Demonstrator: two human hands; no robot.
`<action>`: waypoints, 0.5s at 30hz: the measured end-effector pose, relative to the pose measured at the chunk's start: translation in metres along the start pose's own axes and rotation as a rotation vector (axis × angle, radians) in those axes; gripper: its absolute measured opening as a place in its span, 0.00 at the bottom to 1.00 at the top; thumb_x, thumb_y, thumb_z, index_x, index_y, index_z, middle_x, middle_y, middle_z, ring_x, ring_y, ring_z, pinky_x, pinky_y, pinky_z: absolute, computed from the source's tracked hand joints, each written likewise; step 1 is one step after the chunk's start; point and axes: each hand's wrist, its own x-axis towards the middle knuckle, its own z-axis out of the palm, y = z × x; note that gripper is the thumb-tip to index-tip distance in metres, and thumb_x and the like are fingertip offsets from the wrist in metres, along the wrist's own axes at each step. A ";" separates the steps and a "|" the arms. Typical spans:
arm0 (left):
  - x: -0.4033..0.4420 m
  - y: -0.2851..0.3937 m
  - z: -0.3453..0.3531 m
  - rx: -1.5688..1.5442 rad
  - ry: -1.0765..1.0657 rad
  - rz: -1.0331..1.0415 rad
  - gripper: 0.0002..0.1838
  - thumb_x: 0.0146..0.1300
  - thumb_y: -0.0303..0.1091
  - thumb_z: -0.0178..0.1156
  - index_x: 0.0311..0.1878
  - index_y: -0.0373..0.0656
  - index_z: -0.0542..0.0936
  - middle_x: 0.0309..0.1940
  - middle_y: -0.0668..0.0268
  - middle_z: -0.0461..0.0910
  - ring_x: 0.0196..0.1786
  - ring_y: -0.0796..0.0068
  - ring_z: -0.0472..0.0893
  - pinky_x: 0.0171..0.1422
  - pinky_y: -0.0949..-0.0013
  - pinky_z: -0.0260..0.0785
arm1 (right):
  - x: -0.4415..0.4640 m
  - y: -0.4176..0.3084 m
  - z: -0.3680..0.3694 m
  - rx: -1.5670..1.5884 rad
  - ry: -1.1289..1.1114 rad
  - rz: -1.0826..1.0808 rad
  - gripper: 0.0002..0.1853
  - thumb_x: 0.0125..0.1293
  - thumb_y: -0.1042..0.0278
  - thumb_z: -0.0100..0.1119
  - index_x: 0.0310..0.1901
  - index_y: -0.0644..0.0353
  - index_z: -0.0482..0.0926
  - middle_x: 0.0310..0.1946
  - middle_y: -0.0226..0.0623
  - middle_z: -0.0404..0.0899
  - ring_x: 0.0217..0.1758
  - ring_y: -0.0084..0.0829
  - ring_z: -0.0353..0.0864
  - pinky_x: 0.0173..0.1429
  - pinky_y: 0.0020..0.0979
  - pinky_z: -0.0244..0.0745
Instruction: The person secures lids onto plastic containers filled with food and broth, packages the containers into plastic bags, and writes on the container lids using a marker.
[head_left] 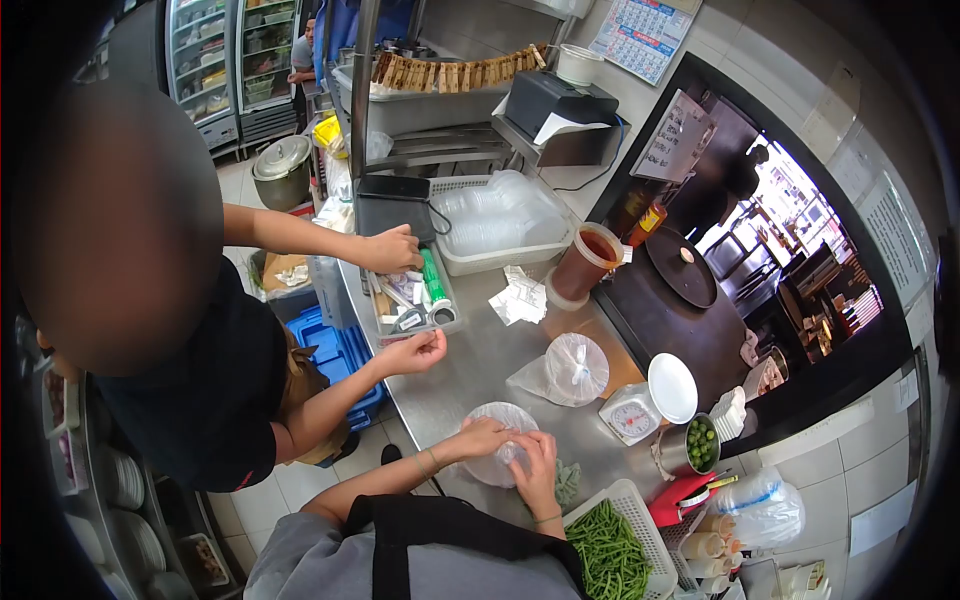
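Note:
At the near edge of the steel counter (pixel 440 395) sits a round, translucent plastic bag (pixel 487 472); its contents are hard to make out. My left hand (pixel 484 440) reaches over its top with fingers bent onto the plastic. From the right, my right hand (pixel 537 470) meets it, fingertips close together at the top of the bag. The small part pinched between them is hidden. Just beyond stands a second clear plastic bag (pixel 577 368), knotted at the top. A crumpled green cloth (pixel 567 484) lies beside my right hand.
A co-worker (pixel 215 400) on the left has both hands at a box of small items (pixel 415 300). Nearby are a basket of green beans (pixel 612 550), a dial scale (pixel 632 415), a pot of green fruit (pixel 692 445), a sauce tub (pixel 585 262) and a basket of plastic containers (pixel 500 220).

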 end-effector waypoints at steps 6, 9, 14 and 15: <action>0.000 -0.017 -0.001 -0.250 0.021 0.149 0.21 0.62 0.50 0.45 0.38 0.43 0.81 0.35 0.55 0.79 0.46 0.59 0.75 0.56 0.56 0.53 | -0.007 0.008 0.002 0.311 -0.042 0.152 0.10 0.49 0.75 0.59 0.37 0.56 0.78 0.36 0.36 0.69 0.43 0.37 0.67 0.50 0.33 0.61; -0.004 -0.010 -0.016 -0.335 -0.079 0.159 0.15 0.59 0.44 0.52 0.36 0.45 0.82 0.33 0.61 0.77 0.44 0.61 0.72 0.54 0.57 0.54 | -0.005 0.013 0.009 0.376 0.011 0.181 0.06 0.52 0.75 0.58 0.34 0.57 0.78 0.35 0.34 0.68 0.43 0.36 0.66 0.50 0.32 0.61; -0.027 0.012 -0.018 0.302 0.474 0.295 0.07 0.52 0.39 0.60 0.30 0.48 0.82 0.32 0.71 0.74 0.43 0.66 0.68 0.48 0.58 0.55 | -0.015 0.011 0.010 0.190 0.025 0.179 0.03 0.56 0.72 0.56 0.27 0.59 0.76 0.35 0.34 0.68 0.42 0.36 0.64 0.50 0.32 0.59; -0.027 0.007 -0.016 0.325 0.537 0.277 0.06 0.52 0.38 0.60 0.30 0.48 0.82 0.32 0.72 0.74 0.42 0.66 0.68 0.47 0.59 0.54 | -0.024 0.012 0.008 0.132 -0.001 0.182 0.04 0.57 0.71 0.56 0.27 0.60 0.75 0.34 0.35 0.68 0.42 0.36 0.64 0.50 0.32 0.59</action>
